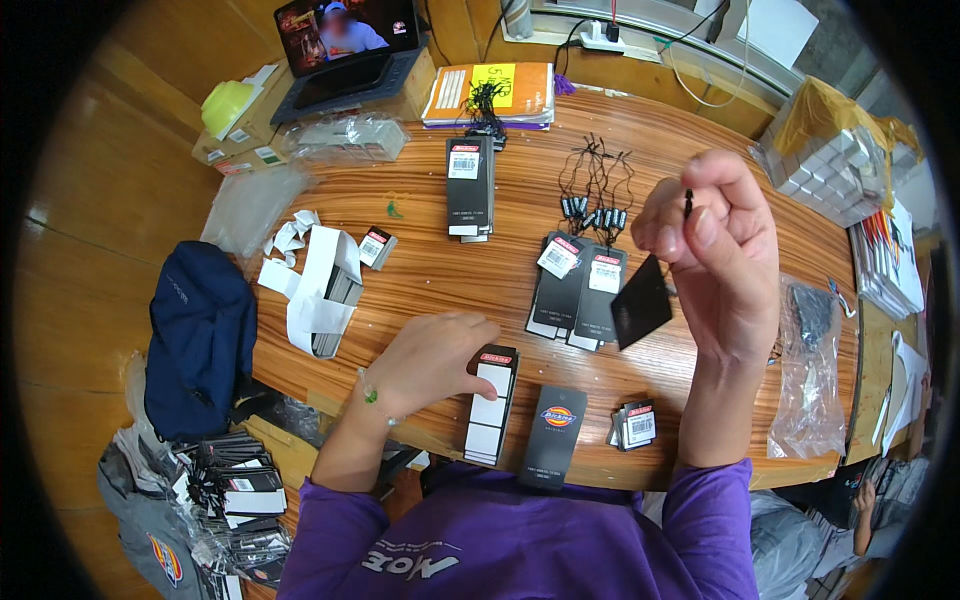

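My left hand (432, 360) is closed at the left side of a stack of tags (487, 418), thumb pressing its white-labelled top; the other fingers are partly hidden. My right hand (718, 235) is raised, pinching the tip of a black string (688, 203) between thumb and forefinger. Just below that hand hangs a small black tag (642, 305), tilted; its link to the string is hidden. Between my arms, at the table edge, lies a dark grey hang tag (549, 437) with a coloured logo. A little pile of small labelled tags (634, 425) sits to its right.
Strung grey tags (580, 290) lie mid-table, before another tag stack (470, 188). A paper-banded bundle (327, 295) and a navy pouch (202, 340) are left. A tablet (345, 45) stands far left. Wrapped boxes (825, 155) and a plastic bag (815, 385) are right.
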A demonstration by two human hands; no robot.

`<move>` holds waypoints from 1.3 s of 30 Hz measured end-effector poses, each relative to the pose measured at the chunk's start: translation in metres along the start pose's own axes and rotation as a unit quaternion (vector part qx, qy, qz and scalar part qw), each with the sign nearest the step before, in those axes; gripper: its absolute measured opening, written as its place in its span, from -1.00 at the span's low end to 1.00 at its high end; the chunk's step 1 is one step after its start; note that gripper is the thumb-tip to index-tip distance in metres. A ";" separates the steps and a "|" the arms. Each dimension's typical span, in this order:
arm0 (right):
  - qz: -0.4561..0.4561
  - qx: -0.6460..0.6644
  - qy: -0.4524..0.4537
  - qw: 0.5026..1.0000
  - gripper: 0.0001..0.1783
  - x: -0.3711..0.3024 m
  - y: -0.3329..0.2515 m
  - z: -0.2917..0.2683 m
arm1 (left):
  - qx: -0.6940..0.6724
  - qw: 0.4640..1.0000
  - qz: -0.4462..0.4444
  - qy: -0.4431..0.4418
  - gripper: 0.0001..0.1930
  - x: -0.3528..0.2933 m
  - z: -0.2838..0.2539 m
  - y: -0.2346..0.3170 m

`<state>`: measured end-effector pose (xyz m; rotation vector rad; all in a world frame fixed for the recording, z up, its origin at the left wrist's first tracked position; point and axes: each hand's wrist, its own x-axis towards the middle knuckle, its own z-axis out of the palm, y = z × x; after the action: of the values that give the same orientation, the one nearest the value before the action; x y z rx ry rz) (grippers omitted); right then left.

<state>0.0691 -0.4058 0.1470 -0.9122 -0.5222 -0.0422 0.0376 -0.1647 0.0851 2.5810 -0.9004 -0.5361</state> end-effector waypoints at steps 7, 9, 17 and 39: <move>0.133 -0.099 -0.048 0.985 -0.88 -0.007 0.007 0.013 | -0.142 0.982 -0.010 0.121 -0.75 -0.006 -0.008 0.008; 0.147 -0.187 -0.085 0.968 -0.88 -0.011 0.016 0.022 | -0.397 0.900 -0.078 0.161 -0.82 -0.008 -0.012 0.008; -0.014 -0.423 -0.125 0.897 -0.78 -0.021 0.061 0.042 | -0.356 0.848 -0.033 0.392 -0.81 -0.007 -0.009 0.011; -0.095 -0.462 -0.129 0.873 -0.76 -0.021 0.068 0.040 | -0.200 0.893 -0.020 0.403 -0.85 -0.012 -0.011 0.023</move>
<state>0.0516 -0.3371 0.1065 -1.8173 -0.8657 -0.3814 0.0222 -0.1716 0.1077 2.1153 -0.3838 0.3228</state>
